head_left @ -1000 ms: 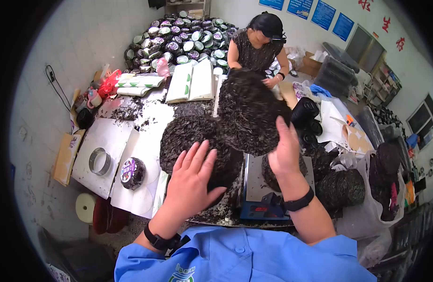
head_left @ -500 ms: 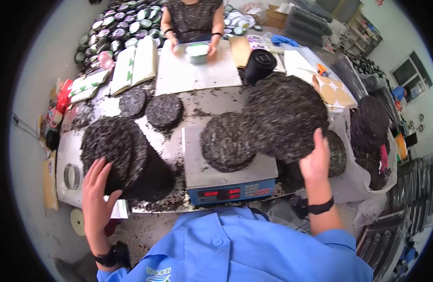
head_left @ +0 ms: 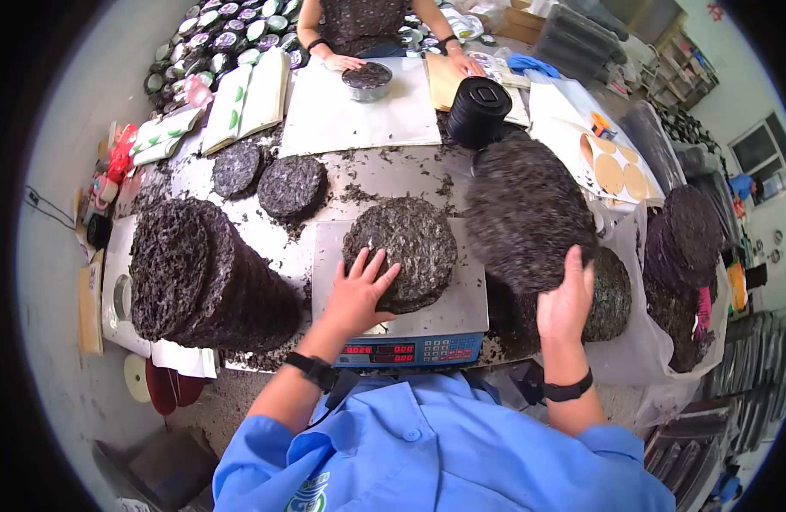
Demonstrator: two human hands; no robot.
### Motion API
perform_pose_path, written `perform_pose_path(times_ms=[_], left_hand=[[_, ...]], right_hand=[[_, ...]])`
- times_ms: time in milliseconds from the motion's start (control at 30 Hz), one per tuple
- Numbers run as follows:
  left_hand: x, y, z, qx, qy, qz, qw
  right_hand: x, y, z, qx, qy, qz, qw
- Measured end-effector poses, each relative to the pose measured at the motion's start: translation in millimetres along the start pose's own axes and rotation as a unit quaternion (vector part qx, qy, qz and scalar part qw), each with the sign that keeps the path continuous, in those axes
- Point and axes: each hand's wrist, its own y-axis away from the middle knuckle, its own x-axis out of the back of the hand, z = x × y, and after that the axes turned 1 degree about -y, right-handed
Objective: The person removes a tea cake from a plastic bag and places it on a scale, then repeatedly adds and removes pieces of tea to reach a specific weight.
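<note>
Well, left fingers [head_left: 374, 266] on slab [head_left: 417, 243], bag [head_left: 654, 334] (translucent) — dark discs [head_left: 686, 229] inside

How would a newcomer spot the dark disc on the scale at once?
At the near edge of the table, find the blue-fronted scale. On it lies a rough dark disc, with the left hand over its near left part. Unlike the tall stack to its left and the larger dark disc in the right hand, it alone rests on the scale.
</note>
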Motion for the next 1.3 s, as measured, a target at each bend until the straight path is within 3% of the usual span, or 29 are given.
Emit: perform_pose_path(times_ms=[67, 100, 167, 233, 300, 367, 400, 500, 600, 700, 867, 933, 1033, 1067, 1167, 1200, 1267, 1300], left_hand=[[-17.3, 7.4, 2.1, 0.011, 0.013, 0.007, 1.0], [-20.3, 11.6, 3.6, 0.019, 0.014, 0.005, 1.0], [-28.3, 25.5, 10.0, 0.023, 0.021, 0.008, 0.999], [-30.6, 33.2, 10.0, 0.005, 0.022, 0.029, 0.999], [-30.7, 44.2, 10.6, 0.03, 0.017, 0.039, 0.999], [-27.4, 58.6, 9.9, 0.047, 0.013, 0.049, 0.998], [-18.2, 70.7, 4.9, 0.074, 0.034, 0.093, 0.992], [-7.9, 122.6, -24.2, 0.159, 0.134, 0.115, 0.971], [18.6, 137.4, -27.9, 0.298, 0.333, 0.091, 0.89], [19.8, 132.3, -33.9, 0.269, 0.425, 0.072, 0.861], [11.1, 103.8, -14.1, 0.318, 0.586, -0.015, 0.745], [-2.9, 94.1, -8.3, 0.333, 0.609, -0.07, 0.717], [-22.3, 76.4, -0.9, 0.353, 0.638, -0.02, 0.684], [-16.6, 68.4, 3.0, 0.375, 0.648, -0.014, 0.662], [-34.6, 54.6, -6.6, 0.361, 0.613, -0.011, 0.703], [-13.4, 46.4, -2.8, 0.359, 0.618, -0.008, 0.699], [-39.0, 44.3, -14.4, 0.327, 0.395, 0.05, 0.857], [-46.2, 41.0, -18.5, 0.301, 0.27, 0.086, 0.911]], right_hand=[[3.9, 0.4, -4.6, 0.084, 0.1, -0.009, 0.991], [-1.1, -0.2, -5.8, 0.172, 0.199, -0.065, 0.963], [-19.2, 5.1, -4.2, 0.33, 0.379, -0.179, 0.846], [-33.9, 13.7, 12.6, 0.388, 0.479, -0.288, 0.733], [-39.5, 24.2, 60.1, 0.36, 0.568, -0.385, 0.632], [-21.8, 41.3, 129.0, 0.231, 0.654, -0.513, 0.506], [-17.4, 50.8, 131.2, 0.235, 0.657, -0.526, 0.486], [-25.0, 56.6, 108.7, 0.147, 0.632, -0.498, 0.575], [-55.0, 15.3, 69.5, 0.21, 0.618, -0.425, 0.627], [-83.8, -49.4, 54.9, 0.204, 0.533, -0.349, 0.743], [-95.9, -109.6, 80.0, 0.127, 0.574, -0.348, 0.73], [-79.9, -103.9, 105.6, 0.067, 0.636, -0.36, 0.679], [-43.0, -77.1, 136.4, -0.03, 0.66, -0.395, 0.638], [-28.7, -63.8, 145.2, -0.035, 0.635, -0.408, 0.655], [-7.4, -31.9, 146.0, -0.02, 0.565, -0.361, 0.742], [7.3, -30.3, 155.0, -0.067, 0.493, -0.328, 0.803], [14.4, -19.8, 151.4, -0.183, 0.33, -0.214, 0.901], [4.8, -8.4, 140.7, -0.252, 0.238, -0.14, 0.928]])
